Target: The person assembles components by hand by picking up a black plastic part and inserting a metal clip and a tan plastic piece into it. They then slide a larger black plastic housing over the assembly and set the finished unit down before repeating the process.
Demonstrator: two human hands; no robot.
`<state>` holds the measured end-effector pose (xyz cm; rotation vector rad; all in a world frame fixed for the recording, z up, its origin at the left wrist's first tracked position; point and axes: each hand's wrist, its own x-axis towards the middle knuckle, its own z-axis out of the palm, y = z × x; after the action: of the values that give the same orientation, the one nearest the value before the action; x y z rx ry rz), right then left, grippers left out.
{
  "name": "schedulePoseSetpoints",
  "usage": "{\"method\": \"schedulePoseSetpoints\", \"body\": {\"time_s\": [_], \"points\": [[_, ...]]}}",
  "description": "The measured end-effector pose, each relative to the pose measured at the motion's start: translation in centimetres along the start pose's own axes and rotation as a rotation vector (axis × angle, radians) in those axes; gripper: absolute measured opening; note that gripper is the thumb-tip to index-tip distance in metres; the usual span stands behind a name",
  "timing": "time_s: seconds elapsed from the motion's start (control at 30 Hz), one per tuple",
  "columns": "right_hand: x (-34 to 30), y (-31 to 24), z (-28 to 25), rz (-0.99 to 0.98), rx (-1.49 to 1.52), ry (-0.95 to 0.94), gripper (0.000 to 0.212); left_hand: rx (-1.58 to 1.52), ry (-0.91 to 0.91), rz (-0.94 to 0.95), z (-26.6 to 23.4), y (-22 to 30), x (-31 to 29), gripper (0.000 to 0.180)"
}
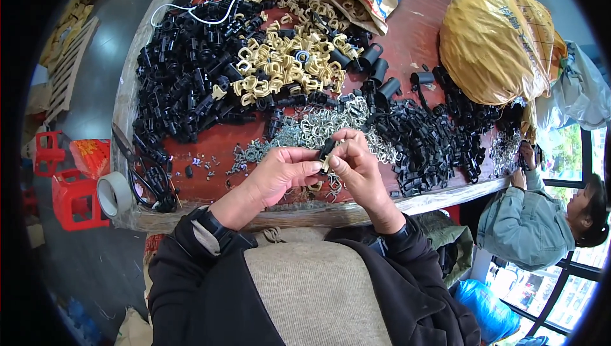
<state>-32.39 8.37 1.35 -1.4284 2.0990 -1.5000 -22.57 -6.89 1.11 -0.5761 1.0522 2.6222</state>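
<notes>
My left hand [280, 174] and my right hand [358, 169] meet above the table's near side, both closed on one small black plastic part [328, 149]. A beige piece shows at its lower end between my fingertips; the fingers hide the rest. Just beyond my hands spreads a pile of silvery metal clips [321, 123], with small screws [280, 135] to its left. Farther back lies a heap of beige plastic clips [286, 60]. Black plastic fittings [184, 79] fill the table's left side, and small black pieces [420, 145] are heaped to the right of my hands.
The red table [414, 28] has a worn pale edge. Scissors [130, 149] and a tape roll [114, 194] sit at its left corner. A yellow woven sack [496, 41] stands back right. Red stools [76, 200] are on the left floor. Another person [534, 219] works at the right.
</notes>
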Motion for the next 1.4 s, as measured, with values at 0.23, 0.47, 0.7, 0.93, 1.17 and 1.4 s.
{"method": "schedulePoseSetpoints", "body": {"time_s": [0.23, 0.47, 0.7, 0.93, 1.17, 1.4], "points": [[-0.3, -2.0, 1.2, 0.441, 0.667, 0.094, 0.032, -0.095, -0.028, -0.037, 0.0, -0.3, -0.5, 0.023], [-1.3, -1.8, 1.3, 0.534, 0.771, 0.101, 0.035, -0.087, -0.05, -0.033, 0.6, -0.7, -0.7, 0.021], [-4.3, 0.0, -2.6, 0.348, -0.105, 0.164, 0.021, 0.073, 0.007, 0.034, 0.1, 0.3, 0.1, 0.019], [-8.8, 3.9, -8.6, 0.358, -0.95, 0.279, 0.008, 0.066, 0.028, 0.028, 0.0, 0.0, 0.3, 0.019], [-9.7, 4.7, -8.4, 0.293, -0.8, 0.395, 0.007, 0.033, 0.028, 0.063, 0.5, -0.2, -0.9, 0.02], [-7.7, 0.8, -6.5, 0.536, 0.429, 0.267, 0.014, 0.032, 0.025, 0.083, 1.9, -0.2, -1.6, 0.02]]}}
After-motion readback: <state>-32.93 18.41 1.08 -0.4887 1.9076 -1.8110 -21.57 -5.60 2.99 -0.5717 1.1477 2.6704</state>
